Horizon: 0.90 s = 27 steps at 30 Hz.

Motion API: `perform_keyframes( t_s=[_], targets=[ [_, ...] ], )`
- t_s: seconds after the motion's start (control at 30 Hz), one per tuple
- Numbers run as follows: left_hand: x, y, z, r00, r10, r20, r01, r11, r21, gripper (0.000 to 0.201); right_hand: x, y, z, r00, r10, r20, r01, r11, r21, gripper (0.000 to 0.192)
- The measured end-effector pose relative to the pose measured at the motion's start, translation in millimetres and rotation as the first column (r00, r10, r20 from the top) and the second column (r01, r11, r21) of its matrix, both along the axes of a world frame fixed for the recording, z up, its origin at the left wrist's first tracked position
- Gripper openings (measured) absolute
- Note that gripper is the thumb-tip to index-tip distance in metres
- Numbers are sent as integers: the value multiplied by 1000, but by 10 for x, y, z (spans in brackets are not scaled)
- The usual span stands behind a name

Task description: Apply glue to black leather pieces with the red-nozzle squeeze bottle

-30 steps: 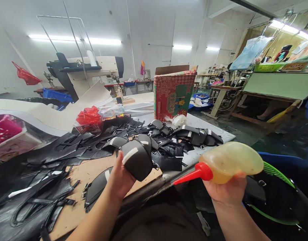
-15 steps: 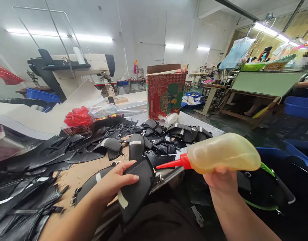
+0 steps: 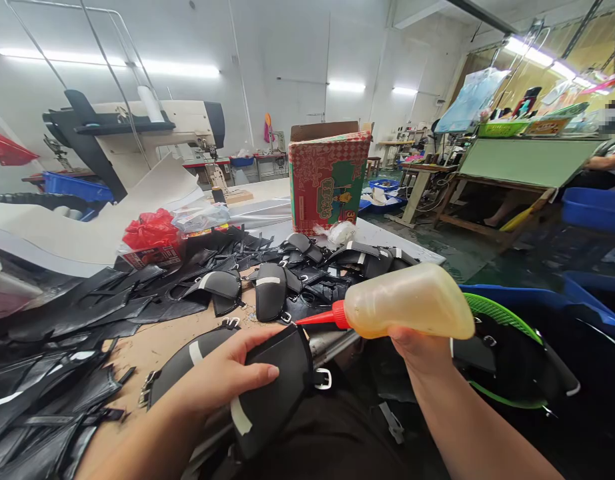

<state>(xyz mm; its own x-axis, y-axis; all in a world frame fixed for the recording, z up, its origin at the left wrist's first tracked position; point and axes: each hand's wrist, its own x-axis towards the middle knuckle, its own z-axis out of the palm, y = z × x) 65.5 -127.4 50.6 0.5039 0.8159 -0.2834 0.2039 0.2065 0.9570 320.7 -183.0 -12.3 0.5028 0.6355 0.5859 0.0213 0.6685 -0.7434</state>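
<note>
My left hand (image 3: 237,370) grips a black leather piece (image 3: 282,373), its thumb lying across the face. A pale strip crosses the lower part of that piece, and a silver buckle (image 3: 323,379) sticks out at its right side. In my right hand (image 3: 420,343) is a squeeze bottle (image 3: 407,300) of yellowish liquid, lying nearly level. Its red pointed nozzle (image 3: 320,317) faces left, with the tip at the upper edge of the leather piece; whether it touches, I cannot tell. Another black piece (image 3: 187,360) with buckles lies behind my left hand.
Several black buckled pieces (image 3: 271,293) and leather strips cover the brown board (image 3: 172,337). Behind them stand a red carton (image 3: 327,180) and a red plastic bag (image 3: 152,230). A sewing machine (image 3: 152,133) is at the left. A green-rimmed basket (image 3: 507,317) sits low right; a person sits far right.
My right hand has brought the bottle leftward, so the nozzle tip now reaches the leather piece's upper edge. The piece has turned slightly, and its buckle shows more plainly.
</note>
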Motion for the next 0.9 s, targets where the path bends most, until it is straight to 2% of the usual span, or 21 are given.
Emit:
perform_keyframes(
  t_s=[0.2,0.37,0.5,0.67,0.83,0.9],
  targets=[
    [-2,-3,-10,994,106,-6,-106,991,-84,41,25,-63,-59,996,77,-51,-77,997,16,39],
    [-6,-2,-16,995,95,-8,-96,993,-65,39,26,-44,-110,991,119,-60,-118,993,19,27],
    [11,-15,2,994,112,-5,-112,993,-41,39,47,33,-138,995,79,-53,-78,997,22,33],
    [50,-62,48,993,107,54,-99,986,-137,40,12,8,-123,989,105,-101,-109,993,-38,45],
    [52,-66,26,984,140,109,-119,977,-175,41,-58,-25,-87,982,54,-182,-60,998,-27,52],
    [44,-53,7,981,148,125,-125,976,-179,45,-42,-29,-115,981,72,-177,-84,995,-58,52]
  ],
)
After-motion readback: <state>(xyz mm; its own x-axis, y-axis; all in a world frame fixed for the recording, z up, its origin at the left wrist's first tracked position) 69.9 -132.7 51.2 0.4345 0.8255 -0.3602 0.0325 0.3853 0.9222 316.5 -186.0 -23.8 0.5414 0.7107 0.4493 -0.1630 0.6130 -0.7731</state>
